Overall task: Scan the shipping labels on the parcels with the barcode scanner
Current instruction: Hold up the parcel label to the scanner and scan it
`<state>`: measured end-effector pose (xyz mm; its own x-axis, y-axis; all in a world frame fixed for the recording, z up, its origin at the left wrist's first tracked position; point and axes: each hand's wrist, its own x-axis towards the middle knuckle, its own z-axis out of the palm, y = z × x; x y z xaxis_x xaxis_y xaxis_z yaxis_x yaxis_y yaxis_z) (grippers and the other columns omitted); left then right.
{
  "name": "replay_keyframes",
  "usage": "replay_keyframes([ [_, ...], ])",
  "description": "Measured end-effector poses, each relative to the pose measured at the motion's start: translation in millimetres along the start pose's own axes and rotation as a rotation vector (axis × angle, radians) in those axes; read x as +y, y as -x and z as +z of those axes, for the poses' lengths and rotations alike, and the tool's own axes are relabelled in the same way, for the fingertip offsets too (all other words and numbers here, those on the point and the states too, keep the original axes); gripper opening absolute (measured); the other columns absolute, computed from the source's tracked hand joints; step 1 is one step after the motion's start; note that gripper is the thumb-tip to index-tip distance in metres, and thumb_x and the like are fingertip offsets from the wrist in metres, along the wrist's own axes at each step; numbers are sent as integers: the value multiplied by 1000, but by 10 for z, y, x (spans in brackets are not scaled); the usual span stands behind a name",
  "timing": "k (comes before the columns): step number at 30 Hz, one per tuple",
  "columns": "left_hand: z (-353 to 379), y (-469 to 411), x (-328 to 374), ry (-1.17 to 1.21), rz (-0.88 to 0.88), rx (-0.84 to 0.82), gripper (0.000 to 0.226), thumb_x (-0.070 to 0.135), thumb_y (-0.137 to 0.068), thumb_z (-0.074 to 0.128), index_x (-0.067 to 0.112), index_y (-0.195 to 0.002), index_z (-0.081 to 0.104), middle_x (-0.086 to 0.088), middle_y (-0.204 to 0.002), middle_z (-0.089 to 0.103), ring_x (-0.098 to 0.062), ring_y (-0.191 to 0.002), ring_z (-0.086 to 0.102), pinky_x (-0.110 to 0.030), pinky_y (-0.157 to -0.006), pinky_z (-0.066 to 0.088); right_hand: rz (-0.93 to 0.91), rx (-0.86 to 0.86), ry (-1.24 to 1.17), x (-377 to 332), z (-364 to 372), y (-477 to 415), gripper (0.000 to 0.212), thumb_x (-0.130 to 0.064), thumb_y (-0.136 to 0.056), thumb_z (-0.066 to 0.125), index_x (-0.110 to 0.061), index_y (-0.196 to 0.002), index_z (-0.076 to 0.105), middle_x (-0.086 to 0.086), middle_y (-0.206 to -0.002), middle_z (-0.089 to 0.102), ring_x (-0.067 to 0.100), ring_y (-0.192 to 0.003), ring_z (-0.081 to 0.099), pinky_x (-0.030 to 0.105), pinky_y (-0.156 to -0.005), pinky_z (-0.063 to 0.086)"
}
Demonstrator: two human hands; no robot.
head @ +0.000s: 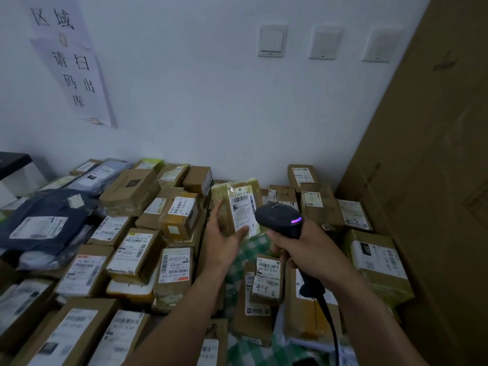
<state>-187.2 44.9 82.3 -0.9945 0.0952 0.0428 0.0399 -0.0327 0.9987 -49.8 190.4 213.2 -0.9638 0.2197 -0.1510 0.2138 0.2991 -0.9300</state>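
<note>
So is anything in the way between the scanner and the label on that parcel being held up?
Nothing visible. The left hand holds the parcel with its label turned toward the scanner in the right hand. Only the thumb covers the label's bottom corner, below the barcodes.

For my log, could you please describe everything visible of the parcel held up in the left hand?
The parcel is a small, flat packet wrapped in glossy yellowish film. A white shipping label with barcodes and a handwritten 1 covers most of its facing side. The left hand holds it upright above the pile, fingers along its left edge, thumb on the label's lower part. The barcode scanner in the right hand points at it closely; contact cannot be told.
</note>
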Motion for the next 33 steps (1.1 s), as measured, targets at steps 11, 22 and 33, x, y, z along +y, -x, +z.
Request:
replay_keyframes([
  [11,-122,277,68,30,-74,-32,96,17,-76,90,51,-148,36,11,-148,55,-13,-137,52,-47,-107,53,24,-6,27,121,-5,38,24,-32,-99,68,-35,-122,64,-6,-89,76,10,-68,71,26,-66,55],
  [22,-781,1531,-374,-45,-374,-250,79,3,-90,74,49,-145,40,9,-128,68,-4,-108,69,-39,-92,61,167,-13,65,740,271,342,38,-26,-101,68,-30,-137,57,-10,-90,69,1,-54,63,12,-49,46],
  [33,-839,2132,-860,-221,-683,-574,75,3,-93,69,45,-145,35,4,-128,70,-12,-107,69,-20,-75,58,214,-66,50,1129,554,710,33,-26,-98,71,-35,-127,59,-12,-91,69,0,-59,67,12,-49,48],
])
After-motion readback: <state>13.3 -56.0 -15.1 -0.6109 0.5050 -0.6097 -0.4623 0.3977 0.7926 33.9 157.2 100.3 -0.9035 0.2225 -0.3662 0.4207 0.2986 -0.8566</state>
